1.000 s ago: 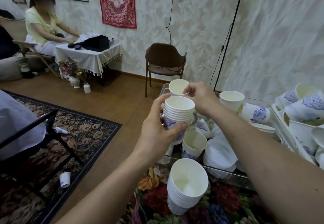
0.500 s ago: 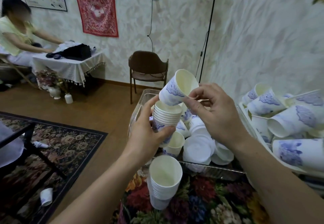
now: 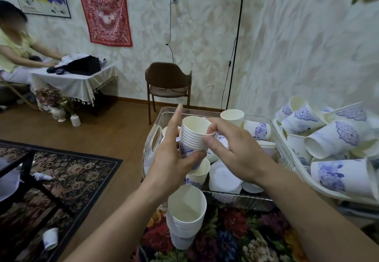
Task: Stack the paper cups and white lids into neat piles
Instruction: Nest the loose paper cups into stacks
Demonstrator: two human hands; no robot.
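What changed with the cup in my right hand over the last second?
The right hand brought the loose cup over and seated it on the stack that the left hand grips; its fingers now rest on the top rim. The second stack on the table stayed put.

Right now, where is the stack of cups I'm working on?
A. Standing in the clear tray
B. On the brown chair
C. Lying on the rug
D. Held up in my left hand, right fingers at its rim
D: the left hand grips the nested cup stack above the clear tray, while the right hand pinches the rim of its top cup.
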